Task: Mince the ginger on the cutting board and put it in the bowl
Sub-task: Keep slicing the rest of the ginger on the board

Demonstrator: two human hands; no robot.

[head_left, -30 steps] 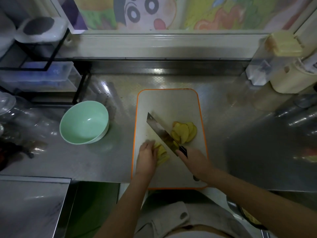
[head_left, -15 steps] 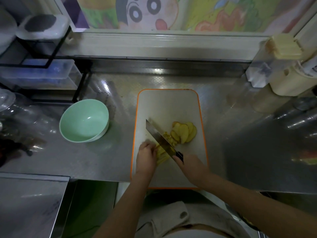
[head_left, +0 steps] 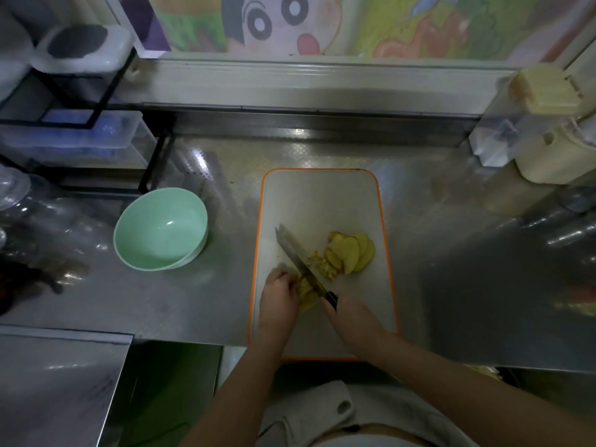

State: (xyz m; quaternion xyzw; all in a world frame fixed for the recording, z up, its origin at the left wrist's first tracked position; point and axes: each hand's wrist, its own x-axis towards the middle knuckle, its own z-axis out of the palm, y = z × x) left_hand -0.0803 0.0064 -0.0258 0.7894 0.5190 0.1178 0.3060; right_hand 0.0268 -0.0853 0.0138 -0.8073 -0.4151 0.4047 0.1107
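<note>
Two hands are at work on the cutting board (head_left: 322, 201), white with an orange rim. The left hand (head_left: 279, 291) sits near the board's seven o'clock, fingers curled down over a stack of ginger pieces (head_left: 306, 296), pinning them to the board. The right hand (head_left: 350, 317) comes in from five o'clock, wrapped tight round the dark handle of the knife (head_left: 298, 258). The blade runs from that handle up toward eleven o'clock, edge down in the ginger, right beside the left knuckles.

On the far side of the blade, at its three o'clock, lies a small heap of chopped ginger (head_left: 319, 264), pale and ragged. Touching that heap, further toward three o'clock, a fan of ginger slices (head_left: 353, 253) lies flat, each one overlapping the next.

Out at nine o'clock from the board, well apart from it, the mint-green bowl (head_left: 161, 229) stands upright on the steel surface (head_left: 225, 304). Up at ten o'clock a black wire rack (head_left: 96, 101) carries clear plastic boxes. Over at two o'clock a cream container (head_left: 548, 156) stands near the back wall, and a cartoon picture (head_left: 274, 21) runs across twelve o'clock.
</note>
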